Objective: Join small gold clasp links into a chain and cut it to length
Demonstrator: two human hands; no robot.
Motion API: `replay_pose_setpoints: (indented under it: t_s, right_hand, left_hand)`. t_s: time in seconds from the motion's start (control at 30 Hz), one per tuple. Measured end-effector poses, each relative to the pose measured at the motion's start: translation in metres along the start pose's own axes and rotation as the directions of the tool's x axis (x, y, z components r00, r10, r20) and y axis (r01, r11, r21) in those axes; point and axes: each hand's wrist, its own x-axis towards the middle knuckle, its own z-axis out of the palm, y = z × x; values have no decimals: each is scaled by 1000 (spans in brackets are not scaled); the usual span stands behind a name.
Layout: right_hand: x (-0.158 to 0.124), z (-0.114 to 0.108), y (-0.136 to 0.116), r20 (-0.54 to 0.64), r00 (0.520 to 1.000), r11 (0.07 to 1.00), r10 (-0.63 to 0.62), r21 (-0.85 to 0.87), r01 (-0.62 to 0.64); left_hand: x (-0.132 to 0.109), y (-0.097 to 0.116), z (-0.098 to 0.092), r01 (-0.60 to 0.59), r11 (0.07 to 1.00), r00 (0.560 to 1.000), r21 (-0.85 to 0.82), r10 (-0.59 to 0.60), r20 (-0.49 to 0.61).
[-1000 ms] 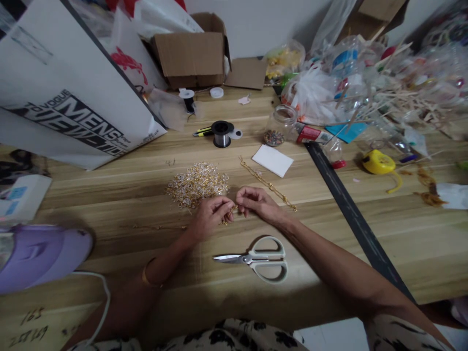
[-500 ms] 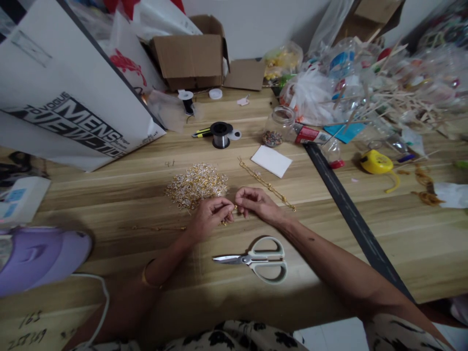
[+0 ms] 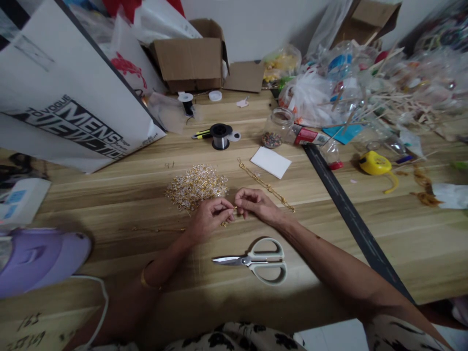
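The counter [image 3: 398,239] is wood-grained and carries all items listed below. The printed bag [image 3: 73,102], white with black lettering, stands at the far left. The cardboard box [image 3: 192,58] sits at the rear, right of the bag, with its flaps raised. The purple appliance [image 3: 54,258] is positioned at the left edge, partly out of view.

The left hand [image 3: 210,219] and the right hand [image 3: 259,205] face each other near the centre of the counter, fingertips nearly meeting. The scissors [image 3: 252,260] lie flat on the near side of the hands, blades pointing left, handles right. The pile of gold and clear pieces [image 3: 197,186] is located just beyond the left hand. The white pad [image 3: 271,162] lies flat beyond the right hand. The glass jar [image 3: 272,140], upright and partly filled with small multicoloured beads, stands behind the pad. The yellow tape measure [image 3: 375,163] rests well to the right. The spool [image 3: 220,137] of wire stands upright beyond the pile. The gold chain [image 3: 268,188] lies diagonally between the pad and the right hand. The gold piece [image 3: 236,207] is positioned between the two hands; the fingers of both are pinched closed on it. Its exact form is too small to determine.
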Motion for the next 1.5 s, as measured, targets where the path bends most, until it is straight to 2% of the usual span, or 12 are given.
replay_pose_setpoints:
  t_s: [0.27,0.6,0.7,0.83,0.97,1.17,1.4,1.5]
  right_hand:
    - [0,-1,0,1,1000,1000,4,-4,-4]
    - [-1,2,-4,-4,1000,1000,9,7,-9]
    - [-1,3,-4,-6,1000,1000,12,21,-12]
    - [-1,5,-4,-19,1000,1000,5,12,-5]
    - [-2,8,-4,-31,999,1000,-18,-11,18]
    - [-2,10,-3,-37,998,998,-51,-42,49]
    - [-2,13,-4,-48,997,996,-60,-72,56]
    - [-3,14,-4,-75,995,995,-64,-87,58]
  left_hand:
    - [2,-6,-4,20,1000,999,10,-20,-40]
    - [1,2,-5,-23,994,988,105,39,-152]
    - [1,3,-6,-34,993,989,114,50,-139]
    - [1,4,-2,1,999,997,-34,-4,-82]
    - [0,7,4,47,993,995,-108,-57,-85]
    - [-1,10,7,80,991,992,-105,-90,-90]
    - [0,8,8,3,999,992,-39,-8,-126]
    - [1,8,8,0,998,993,-57,-7,-117]
